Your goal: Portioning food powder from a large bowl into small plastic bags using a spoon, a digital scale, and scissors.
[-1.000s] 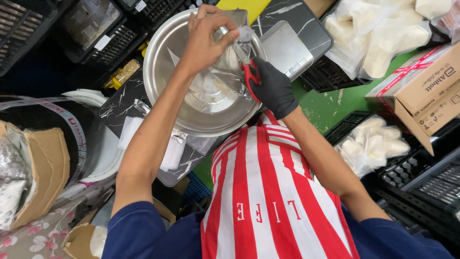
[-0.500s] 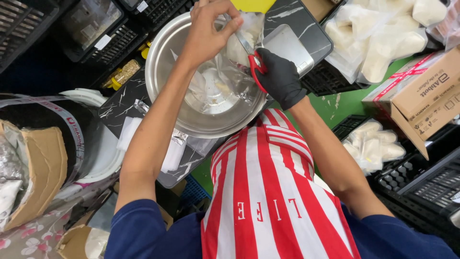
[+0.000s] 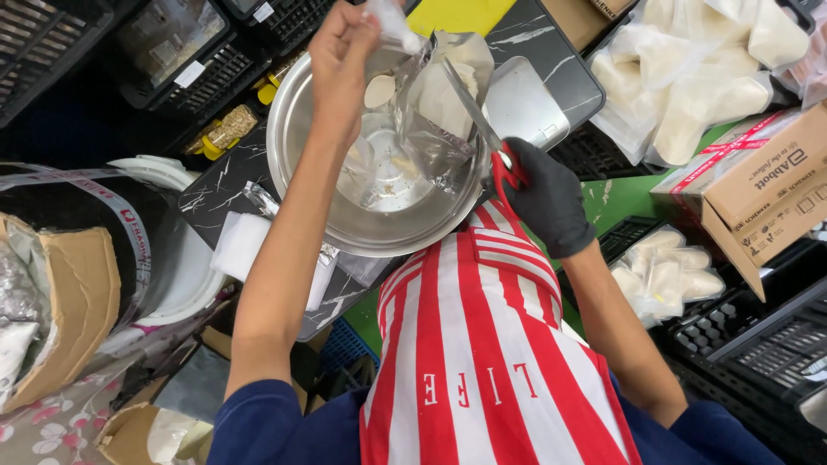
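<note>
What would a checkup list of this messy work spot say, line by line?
Surface: black marbled counter, mostly covered.
Job's things: clear plastic bag held over a steel bowl; scissors with red handles at the bag.
Clutter: white folded cloth, crinkled wrapper, cardboard box with red tape.
Grippers: left hand bare, pinching the bag's top; right hand in a black glove, gripping the scissors.
Cables: nothing seen.
Surroundings: black crates, bags of pale lumps, green floor, red-and-white striped apron.
</note>
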